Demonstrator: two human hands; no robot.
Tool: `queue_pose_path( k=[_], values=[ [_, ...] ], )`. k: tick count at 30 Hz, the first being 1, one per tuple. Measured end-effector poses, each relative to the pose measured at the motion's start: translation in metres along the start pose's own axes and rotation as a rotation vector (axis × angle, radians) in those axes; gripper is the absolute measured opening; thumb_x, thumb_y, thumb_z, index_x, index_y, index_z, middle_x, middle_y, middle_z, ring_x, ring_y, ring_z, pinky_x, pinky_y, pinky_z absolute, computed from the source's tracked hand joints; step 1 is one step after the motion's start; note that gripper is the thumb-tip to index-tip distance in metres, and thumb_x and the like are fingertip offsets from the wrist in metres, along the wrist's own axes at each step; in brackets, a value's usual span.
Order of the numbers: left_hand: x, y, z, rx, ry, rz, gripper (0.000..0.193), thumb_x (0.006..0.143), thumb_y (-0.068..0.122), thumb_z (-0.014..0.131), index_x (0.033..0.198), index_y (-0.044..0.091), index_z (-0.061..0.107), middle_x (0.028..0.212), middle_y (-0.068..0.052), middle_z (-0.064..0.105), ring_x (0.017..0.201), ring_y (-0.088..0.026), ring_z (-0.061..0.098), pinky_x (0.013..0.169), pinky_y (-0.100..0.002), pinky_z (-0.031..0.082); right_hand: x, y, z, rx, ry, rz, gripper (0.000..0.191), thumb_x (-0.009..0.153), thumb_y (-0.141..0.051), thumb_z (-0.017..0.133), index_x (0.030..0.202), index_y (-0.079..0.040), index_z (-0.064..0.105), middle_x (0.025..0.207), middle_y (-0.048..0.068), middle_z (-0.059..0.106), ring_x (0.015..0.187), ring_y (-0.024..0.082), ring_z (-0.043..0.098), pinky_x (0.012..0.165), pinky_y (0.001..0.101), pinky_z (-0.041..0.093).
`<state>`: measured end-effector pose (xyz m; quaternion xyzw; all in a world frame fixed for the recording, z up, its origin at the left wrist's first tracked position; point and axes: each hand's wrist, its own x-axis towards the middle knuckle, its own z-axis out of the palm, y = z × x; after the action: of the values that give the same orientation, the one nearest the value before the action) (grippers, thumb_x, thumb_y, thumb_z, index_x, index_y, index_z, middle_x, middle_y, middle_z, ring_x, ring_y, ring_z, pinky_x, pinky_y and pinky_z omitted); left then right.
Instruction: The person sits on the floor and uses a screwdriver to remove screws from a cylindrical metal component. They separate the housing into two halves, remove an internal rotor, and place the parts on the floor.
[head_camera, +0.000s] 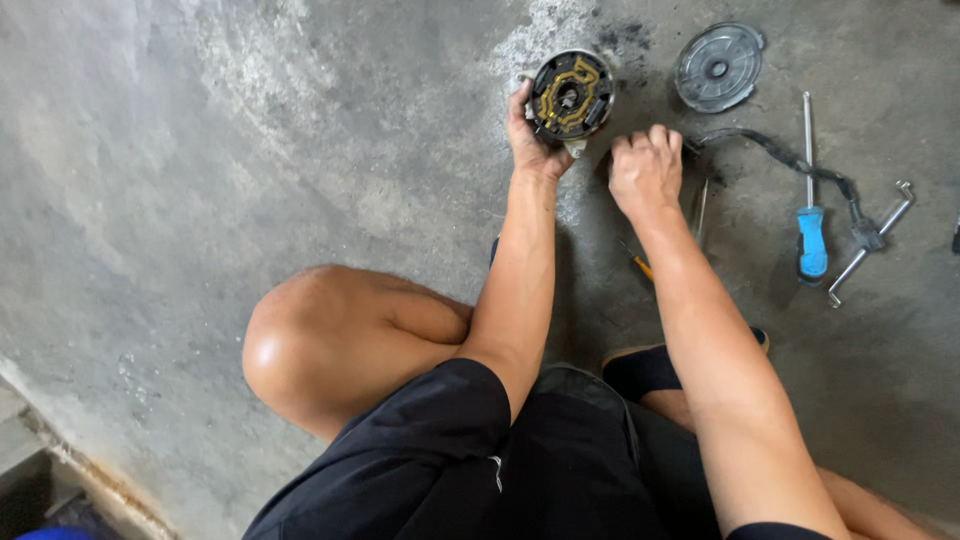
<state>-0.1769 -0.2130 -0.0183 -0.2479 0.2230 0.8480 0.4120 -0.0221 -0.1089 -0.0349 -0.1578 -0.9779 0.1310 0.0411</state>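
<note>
I squat over a grey concrete floor. My left hand (532, 140) grips the lower left edge of a round black motor part (570, 94) with yellow inner fittings, standing on the floor. My right hand (645, 172) is just right of it, knuckles up and fingers curled down onto the floor. What lies under those fingers is hidden. A thin black cable (775, 153) starts near my right hand and runs right.
A round grey metal cover (718, 66) lies at the upper right. A blue-handled screwdriver (810, 215) and a bent metal rod (870, 243) lie to the right. A yellow-handled tool (638, 263) shows beside my right forearm. A step edge (90, 470) runs at lower left.
</note>
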Motion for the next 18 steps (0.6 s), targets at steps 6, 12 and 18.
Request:
queue_pose_path(
  k=[6,12,18],
  values=[
    [-0.002,-0.004,-0.007,-0.05,-0.088,-0.028,0.06,0.093,0.055,0.063,0.124,0.004,0.067,0.119,-0.02,0.07,0.107,-0.038,0.068,0.098,-0.057,0.055,0.01,0.003,-0.002,-0.028,-0.127,0.001,0.024,0.076,-0.008,0.066,0.098,-0.004,0.072,0.098,0.016,0.071,0.099,0.033,0.062,0.088,0.0452,0.047],
    [-0.007,0.002,-0.008,-0.038,0.036,0.008,0.058,0.095,0.052,0.062,0.126,0.004,0.064,0.12,-0.02,0.069,0.108,-0.036,0.068,0.098,-0.055,0.056,0.029,0.063,-0.024,0.502,0.314,0.314,0.023,0.093,-0.001,0.076,0.11,-0.002,0.06,0.101,0.011,0.066,0.095,0.025,0.066,0.085,0.0402,0.055],
    [-0.013,-0.002,-0.002,-0.012,0.012,-0.011,0.056,0.092,0.05,0.062,0.121,0.003,0.067,0.115,-0.02,0.072,0.104,-0.036,0.07,0.094,-0.055,0.057,0.045,0.109,-0.041,0.643,0.326,0.41,0.031,0.095,0.012,0.08,0.108,0.001,0.054,0.1,0.008,0.069,0.091,0.017,0.072,0.086,0.0329,0.059]
  ],
)
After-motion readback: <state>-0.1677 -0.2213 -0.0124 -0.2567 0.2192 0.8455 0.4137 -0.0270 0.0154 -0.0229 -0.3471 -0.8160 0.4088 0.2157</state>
